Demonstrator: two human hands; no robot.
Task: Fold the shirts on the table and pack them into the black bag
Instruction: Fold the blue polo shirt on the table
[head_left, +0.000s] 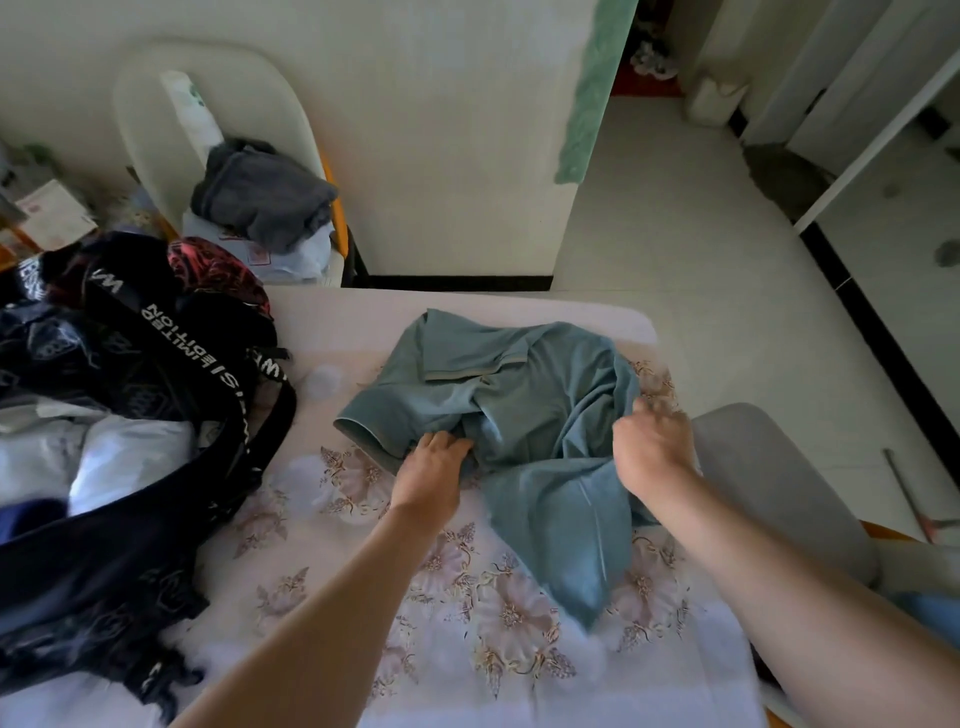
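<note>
A teal polo shirt (524, 410) lies crumpled in the middle of the table (467, 639), which has a floral cloth; its collar is at the far side and its hem trails toward me. My left hand (434, 462) grips the fabric near the left sleeve. My right hand (652, 447) grips a bunched fold at the shirt's right side. The black bag (130, 441) with white lettering on its straps stands open at the table's left, holding white and dark clothes.
A white chair (156, 104) behind the table carries a pile of grey clothing (262, 200). A grey chair seat (769, 478) stands by the table's right edge. Open tiled floor lies to the right, past a wall corner.
</note>
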